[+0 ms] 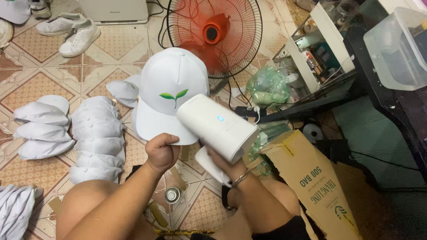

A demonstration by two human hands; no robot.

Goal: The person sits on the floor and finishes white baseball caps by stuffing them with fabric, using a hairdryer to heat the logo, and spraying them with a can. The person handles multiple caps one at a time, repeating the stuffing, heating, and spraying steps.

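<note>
Here, the tiled floor (40, 84) fills most of the view, with the red fan (213, 35) standing at twelve o'clock and a brown cardboard box (311, 178) lying at four o'clock beside the person's knee. At nine o'clock, rows of plain white caps (95, 138) lie stacked and overlapping on the floor, well apart from the work in hand. The white cap (171, 89) with a small green leaf mark sits at the centre of the view, held up off the floor; its crown faces the camera, its brim points down towards six o'clock, and its long axis runs roughly from twelve to six. The left hand (161, 151) has its fingers clenched on the brim's lower edge. The right hand (229, 166) has its fingers wrapped around the handle of a white hair dryer (218, 126), whose barrel runs from four o'clock up to ten o'clock, its nozzle end close over the cap's brim and lower crown. To do this well, I would judge it best to keep the nozzle just off the fabric, move it steadily instead of dwelling on the leaf mark, and hold the brim firmly so the crown stays taut and upright. A small metal can (172, 194) stands on the floor at six o'clock.
</note>
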